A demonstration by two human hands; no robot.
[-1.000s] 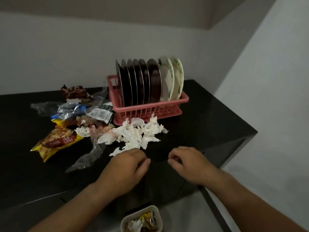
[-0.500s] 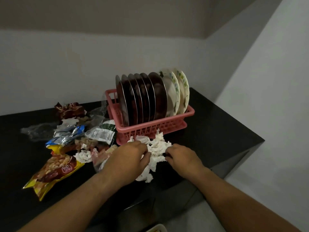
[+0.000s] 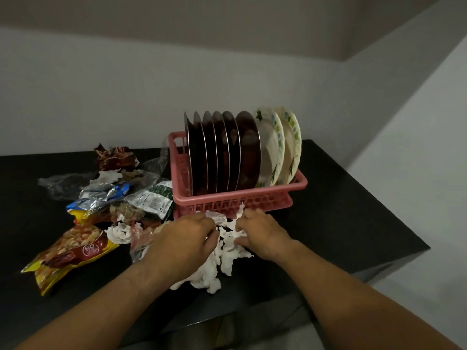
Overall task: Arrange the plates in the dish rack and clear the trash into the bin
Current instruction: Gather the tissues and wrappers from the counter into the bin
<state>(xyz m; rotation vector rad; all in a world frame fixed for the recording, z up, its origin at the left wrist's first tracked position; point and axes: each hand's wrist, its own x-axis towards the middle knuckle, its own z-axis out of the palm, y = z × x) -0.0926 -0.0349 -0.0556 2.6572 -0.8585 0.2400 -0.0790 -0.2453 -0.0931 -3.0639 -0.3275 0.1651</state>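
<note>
1. Nearest the camera, two bare forearms reach in from the bottom edge. The left hand [image 3: 184, 238] and the right hand [image 3: 262, 233] sit close together, each with its fingers curled into one side of the heap of crumpled white tissue paper [image 3: 232, 256].
2. That tissue heap lies on the black stone countertop [image 3: 341, 223], between the front edge and the rack. Shreds trail out toward the person.
3. To my eye the step in hand is clearing the trash, and the tissue is being gathered into one bundle.
4. Left of the hands lies a flattened yellow-and-red peanut packet [image 3: 75, 248]. Beyond it are a crumpled silver-and-blue foil wrapper [image 3: 101, 198], a green-and-white printed sachet [image 3: 154, 198], a clear plastic bag [image 3: 60, 183] and a scrunched brown-red wrapper [image 3: 113, 157]. None of these is in hand.
5. Just behind the tissue stands the pink plastic dish rack [image 3: 240, 202]. Upright in a row in it are dark round steel plates [image 3: 247, 152], with cream floral plates [image 3: 270, 147] at the right end. The plate half of the job looks done.
6. The next move calls for squeezing the tissue into one wad so no shreds drop, then lifting it clear. No bin is in view, so I cannot tell which way to carry it.
</note>
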